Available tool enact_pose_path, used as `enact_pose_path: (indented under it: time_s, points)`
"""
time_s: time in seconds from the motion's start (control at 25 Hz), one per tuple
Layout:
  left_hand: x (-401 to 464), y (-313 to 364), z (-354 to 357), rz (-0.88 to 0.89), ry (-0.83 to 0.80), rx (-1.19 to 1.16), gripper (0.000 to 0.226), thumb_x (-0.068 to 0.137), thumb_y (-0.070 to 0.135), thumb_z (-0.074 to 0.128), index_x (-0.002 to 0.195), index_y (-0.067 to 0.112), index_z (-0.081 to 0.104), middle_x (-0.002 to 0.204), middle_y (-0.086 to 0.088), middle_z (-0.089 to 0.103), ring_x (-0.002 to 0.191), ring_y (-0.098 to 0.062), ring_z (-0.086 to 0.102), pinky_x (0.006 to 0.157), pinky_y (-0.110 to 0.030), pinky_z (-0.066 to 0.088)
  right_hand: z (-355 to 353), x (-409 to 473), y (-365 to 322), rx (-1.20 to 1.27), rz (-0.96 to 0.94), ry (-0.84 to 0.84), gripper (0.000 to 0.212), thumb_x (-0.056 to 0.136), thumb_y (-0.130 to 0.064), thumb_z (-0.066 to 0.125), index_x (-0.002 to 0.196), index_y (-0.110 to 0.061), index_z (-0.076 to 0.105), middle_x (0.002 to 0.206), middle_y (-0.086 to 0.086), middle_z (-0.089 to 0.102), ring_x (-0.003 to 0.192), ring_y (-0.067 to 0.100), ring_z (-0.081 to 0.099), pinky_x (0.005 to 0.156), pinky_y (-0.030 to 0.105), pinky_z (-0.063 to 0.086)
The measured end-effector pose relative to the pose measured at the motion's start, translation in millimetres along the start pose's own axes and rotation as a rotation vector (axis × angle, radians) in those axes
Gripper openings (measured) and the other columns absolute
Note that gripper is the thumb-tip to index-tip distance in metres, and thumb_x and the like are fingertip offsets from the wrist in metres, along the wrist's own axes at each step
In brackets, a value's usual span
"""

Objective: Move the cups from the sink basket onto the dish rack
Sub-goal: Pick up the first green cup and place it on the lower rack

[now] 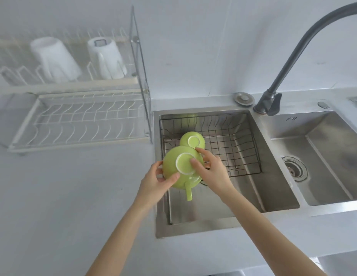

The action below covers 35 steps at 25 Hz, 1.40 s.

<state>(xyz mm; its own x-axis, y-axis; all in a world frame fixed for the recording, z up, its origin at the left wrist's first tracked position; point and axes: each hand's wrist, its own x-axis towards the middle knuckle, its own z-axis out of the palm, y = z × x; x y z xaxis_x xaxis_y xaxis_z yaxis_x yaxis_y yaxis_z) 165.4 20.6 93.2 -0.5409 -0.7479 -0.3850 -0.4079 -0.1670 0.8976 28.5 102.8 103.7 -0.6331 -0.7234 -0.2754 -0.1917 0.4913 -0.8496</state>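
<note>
On the far left, the dish rack (74, 124) stands on the counter with two white cups (54, 58) upside down on its upper shelf; the lower shelf looks bare. Those cups sit close together, so a careless arrival up there could knock one over.

Moving right, the left hand (153, 182) cups the near edge of a green cup (173, 166), thumb across its underside. The cup is upside down, its handle pointing down toward the person, held above the left edge of the sink (223, 222). The right hand (211, 170) holds the other side of the same cup, fingers on its base ring. The glaze looks slick and may be wet, so I'd say it could slide out if either hand lets go early.

Just behind it, a second green cup (192, 141) rests upside down in the wire basket (243, 156), apparently touching the lifted one. Pulling away sideways could drag or tip it.
</note>
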Motion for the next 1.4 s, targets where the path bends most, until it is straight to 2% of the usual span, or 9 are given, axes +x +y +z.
enact_pose_path:
  time_s: [0.24, 0.36, 0.52, 0.64, 0.8, 0.96, 1.08, 1.24, 1.4]
  points:
    - [-11, -16, -73, 0.072, 0.028, 0.123, 0.066, 0.075, 0.02, 0.071, 0.133, 0.015, 0.039, 0.122, -0.005, 0.055, 0.092, -0.023, 0.063, 0.085, -0.032, 0.049, 63, -14, -32, 0.032, -0.033, 0.01, 0.043, 0.086, -0.036, 0.059, 0.127, -0.031, 0.05, 0.114, 0.011, 0.055, 0.109, 0.025, 0.054, 0.096, 0.036, 0.044]
    - [-13, -23, -107, 0.153, 0.066, 0.158, 0.068, 0.075, 0.02, 0.071, 0.134, 0.016, 0.037, 0.125, -0.001, 0.054, 0.089, -0.016, 0.062, 0.07, -0.014, 0.05, 92, -15, -48, 0.08, -0.033, 0.01, 0.04, 0.085, -0.036, 0.059, 0.124, -0.031, 0.052, 0.118, 0.017, 0.057, 0.104, 0.027, 0.058, 0.091, 0.035, 0.048]
    - [-13, -28, -147, 0.21, 0.028, 0.207, 0.071, 0.075, 0.013, 0.071, 0.136, 0.016, 0.034, 0.127, 0.001, 0.05, 0.088, -0.009, 0.059, 0.059, 0.003, 0.043, 123, -13, -72, 0.14, -0.05, 0.017, 0.038, 0.085, -0.033, 0.06, 0.121, -0.029, 0.054, 0.118, 0.017, 0.055, 0.102, 0.022, 0.056, 0.077, 0.023, 0.043]
    - [-6, -26, -173, 0.256, 0.035, 0.28, 0.065, 0.076, 0.016, 0.071, 0.132, 0.018, 0.038, 0.126, -0.001, 0.052, 0.082, -0.003, 0.058, 0.061, -0.001, 0.045, 143, -7, -91, 0.164, -0.051, 0.017, 0.037, 0.085, -0.035, 0.06, 0.121, -0.03, 0.055, 0.121, 0.015, 0.053, 0.102, 0.02, 0.054, 0.08, 0.025, 0.041]
    - [15, -17, -195, 0.296, 0.035, 0.346, 0.062, 0.076, 0.021, 0.07, 0.13, 0.018, 0.04, 0.126, -0.003, 0.054, 0.083, -0.011, 0.06, 0.073, -0.017, 0.046, 159, 12, -110, 0.145, -0.036, 0.045, 0.039, 0.087, -0.036, 0.057, 0.124, -0.029, 0.052, 0.123, 0.014, 0.052, 0.108, 0.022, 0.053, 0.081, 0.026, 0.04]
    - [45, -6, -209, 0.338, 0.01, 0.405, 0.061, 0.075, 0.025, 0.071, 0.129, 0.017, 0.043, 0.121, -0.002, 0.058, 0.087, -0.016, 0.062, 0.074, -0.02, 0.048, 167, 35, -127, 0.13, 0.0, 0.079, 0.042, 0.089, -0.037, 0.052, 0.13, -0.029, 0.047, 0.129, 0.014, 0.047, 0.113, 0.025, 0.051, 0.083, 0.028, 0.04]
    - [71, -1, -213, 0.35, -0.006, 0.467, 0.059, 0.075, 0.028, 0.071, 0.127, 0.016, 0.046, 0.121, -0.006, 0.058, 0.089, -0.018, 0.061, 0.083, -0.032, 0.049, 169, 52, -133, 0.1, 0.023, 0.113, 0.042, 0.09, -0.036, 0.05, 0.131, -0.029, 0.045, 0.13, 0.014, 0.042, 0.118, 0.027, 0.047, 0.089, 0.03, 0.041]
    - [106, 1, -212, 0.34, -0.028, 0.568, 0.06, 0.076, 0.031, 0.069, 0.128, 0.014, 0.044, 0.124, -0.01, 0.053, 0.088, -0.015, 0.053, 0.079, -0.025, 0.04, 170, 79, -137, 0.024, 0.039, 0.107, 0.044, 0.091, -0.036, 0.048, 0.135, -0.027, 0.041, 0.131, 0.016, 0.04, 0.12, 0.03, 0.045, 0.095, 0.036, 0.042]
    - [132, -4, -211, 0.318, -0.008, 0.627, 0.063, 0.076, 0.035, 0.068, 0.129, 0.012, 0.044, 0.122, -0.017, 0.05, 0.11, -0.032, 0.044, 0.087, -0.025, 0.031, 175, 103, -136, -0.107, 0.065, 0.056, 0.05, 0.093, -0.036, 0.044, 0.14, -0.025, 0.032, 0.134, 0.017, 0.038, 0.122, 0.034, 0.043, 0.105, 0.045, 0.038]
